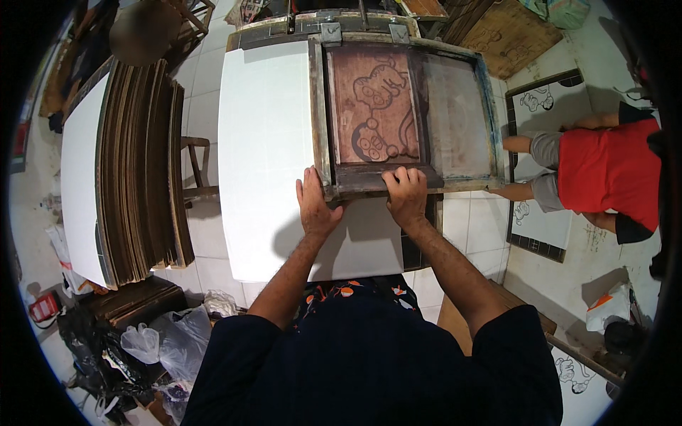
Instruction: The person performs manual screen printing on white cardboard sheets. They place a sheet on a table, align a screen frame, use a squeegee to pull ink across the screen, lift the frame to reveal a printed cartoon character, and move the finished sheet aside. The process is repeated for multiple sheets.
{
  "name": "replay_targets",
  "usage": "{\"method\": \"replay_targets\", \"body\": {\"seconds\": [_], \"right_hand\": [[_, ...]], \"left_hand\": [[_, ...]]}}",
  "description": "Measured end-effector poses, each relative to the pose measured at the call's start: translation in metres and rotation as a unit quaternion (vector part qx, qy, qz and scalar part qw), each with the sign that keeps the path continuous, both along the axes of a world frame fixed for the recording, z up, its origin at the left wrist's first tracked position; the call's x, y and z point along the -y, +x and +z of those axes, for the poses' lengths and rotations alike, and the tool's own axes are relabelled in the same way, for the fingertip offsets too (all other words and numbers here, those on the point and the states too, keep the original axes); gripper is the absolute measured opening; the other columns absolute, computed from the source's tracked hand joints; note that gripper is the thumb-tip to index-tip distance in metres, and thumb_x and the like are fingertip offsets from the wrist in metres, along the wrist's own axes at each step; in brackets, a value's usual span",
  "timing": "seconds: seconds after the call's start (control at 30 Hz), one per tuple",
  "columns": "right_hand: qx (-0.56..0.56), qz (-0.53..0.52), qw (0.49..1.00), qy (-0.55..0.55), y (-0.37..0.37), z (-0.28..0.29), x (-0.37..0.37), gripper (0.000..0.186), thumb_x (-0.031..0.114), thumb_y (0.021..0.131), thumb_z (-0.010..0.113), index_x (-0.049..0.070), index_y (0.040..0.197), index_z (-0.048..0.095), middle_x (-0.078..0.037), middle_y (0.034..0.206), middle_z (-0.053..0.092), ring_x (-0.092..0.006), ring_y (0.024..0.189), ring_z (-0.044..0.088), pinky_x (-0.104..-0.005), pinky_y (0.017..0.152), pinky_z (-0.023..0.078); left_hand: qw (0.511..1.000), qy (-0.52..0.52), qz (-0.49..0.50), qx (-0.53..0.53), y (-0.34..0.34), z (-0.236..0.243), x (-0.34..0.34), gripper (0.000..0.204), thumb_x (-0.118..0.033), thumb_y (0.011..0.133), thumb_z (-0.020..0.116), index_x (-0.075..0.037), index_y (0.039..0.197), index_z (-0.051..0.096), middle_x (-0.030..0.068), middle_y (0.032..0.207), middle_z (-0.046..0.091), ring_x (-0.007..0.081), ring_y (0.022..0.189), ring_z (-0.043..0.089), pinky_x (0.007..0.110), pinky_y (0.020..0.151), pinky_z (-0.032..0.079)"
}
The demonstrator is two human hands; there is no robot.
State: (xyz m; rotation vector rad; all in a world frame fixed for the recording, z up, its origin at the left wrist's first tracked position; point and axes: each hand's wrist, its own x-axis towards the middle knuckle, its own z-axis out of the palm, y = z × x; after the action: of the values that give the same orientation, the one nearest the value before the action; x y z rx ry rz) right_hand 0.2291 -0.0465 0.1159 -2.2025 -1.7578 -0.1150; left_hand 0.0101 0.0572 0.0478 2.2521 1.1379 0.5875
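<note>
A wooden-framed printing screen (317,106) lies over a white fabric sheet (266,128) on a board, with metal hinge clamps (332,33) along its far edge. Dark cartoon outlines show in the reddish mesh window (376,106). At the near end of the mesh rests a dark squeegee (362,177). The fingers of my right hand (408,195) are curled over the squeegee's right part. My left hand (317,206) lies at the frame's near left corner, fingers stretched out along its side and thumb by the near edge. Its palm is over the white sheet.
To the left stands a thick row of boards (138,170), a white-covered one outermost. A person in a red shirt (607,174) is on the right, near a printed board (543,163). Plastic bags (170,344) lie at the lower left. A wooden stool (199,167) stands behind the boards.
</note>
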Motion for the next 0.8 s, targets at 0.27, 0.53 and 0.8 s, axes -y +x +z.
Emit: {"method": "replay_targets", "body": {"seconds": [0.27, 0.53, 0.8], "right_hand": [[-0.011, 0.009, 0.999, 0.032, 0.004, 0.006, -0.009, 0.036, -0.001, 0.073, 0.071, 0.011, 0.107, 0.069, -0.006, 0.096, 0.058, -0.0292, 0.094, 0.056, -0.0439, 0.091, 0.044], [-0.074, 0.021, 0.997, 0.019, 0.032, 0.039, -0.039, 0.030, 0.010, 0.081, 0.078, 0.011, 0.110, 0.070, -0.008, 0.098, 0.063, -0.0316, 0.098, 0.060, -0.0460, 0.088, 0.044], [-0.116, 0.062, 0.988, -0.079, 0.044, 0.054, -0.042, 0.034, 0.011, 0.081, 0.083, 0.008, 0.113, 0.071, -0.009, 0.101, 0.067, -0.0325, 0.098, 0.061, -0.0464, 0.086, 0.045]], "left_hand": [[1.000, -0.022, -0.005, -0.007, 0.000, 0.001, 0.002, 0.122, -0.010, 0.068, 0.091, 0.007, 0.165, 0.018, 0.0276, 0.166, 0.034, 0.0418, 0.161, 0.025, 0.061, 0.131, 0.010], [0.989, -0.097, 0.013, 0.108, 0.004, 0.012, 0.009, 0.121, 0.003, 0.077, 0.082, 0.002, 0.169, 0.004, 0.0281, 0.164, 0.041, 0.0436, 0.149, 0.047, 0.071, 0.127, 0.002], [0.990, -0.096, 0.026, 0.100, 0.008, 0.025, 0.006, 0.124, -0.002, 0.080, 0.086, 0.001, 0.170, 0.000, 0.0255, 0.157, 0.052, 0.0409, 0.135, 0.062, 0.070, 0.128, 0.006]]}}
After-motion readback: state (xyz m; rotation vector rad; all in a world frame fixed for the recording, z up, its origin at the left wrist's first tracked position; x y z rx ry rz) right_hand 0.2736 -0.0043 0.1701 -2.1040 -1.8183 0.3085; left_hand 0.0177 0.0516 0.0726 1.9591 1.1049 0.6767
